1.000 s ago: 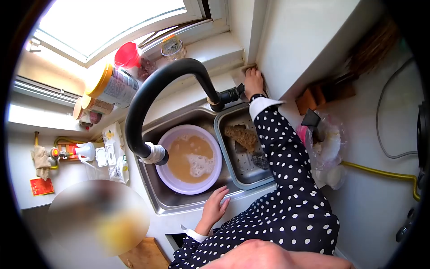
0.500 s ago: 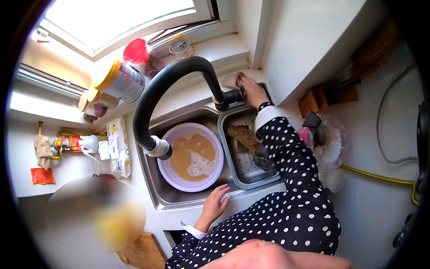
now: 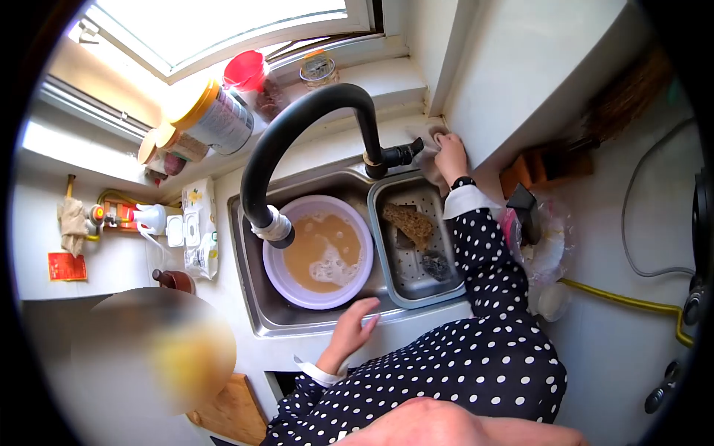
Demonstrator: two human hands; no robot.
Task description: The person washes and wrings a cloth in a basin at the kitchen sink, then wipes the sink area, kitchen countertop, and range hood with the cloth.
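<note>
While reaching past a draining basket (image 3: 411, 279) with one polka-dotted sleeve (image 3: 487, 256), holds a brownish cloth (image 3: 432, 167) in the right hand (image 3: 451, 157), upper right of center. Bends the fingers of that hand down over the cloth, against the counter, just beside the black tap handle (image 3: 407, 153); cloth edges too blurred to trace.

Extends the left hand (image 3: 351, 330) below center, loosely open, thumb apart from fingers, grasping nothing; near the front rim of the steel sink (image 3: 262, 311), contact impossible to tell.

Contains further, at center: one lilac basin (image 3: 273, 256), filled with cloudy tan water and patches of foam; one black faucet (image 3: 255, 178), arched above, white wrapping near the spout. Inside the basket: one brown scrubber (image 3: 413, 225), one dark scouring pad (image 3: 436, 265).

Includes, upper left: one yellow-lidded tub (image 3: 222, 119), one red cup (image 3: 245, 70). Left of center: one pack of wipes (image 3: 198, 230), upright beside a white spray bottle (image 3: 151, 218). Right of center: one clear plastic bag (image 3: 550, 241). Lower left: one wooden board (image 3: 236, 416).
</note>
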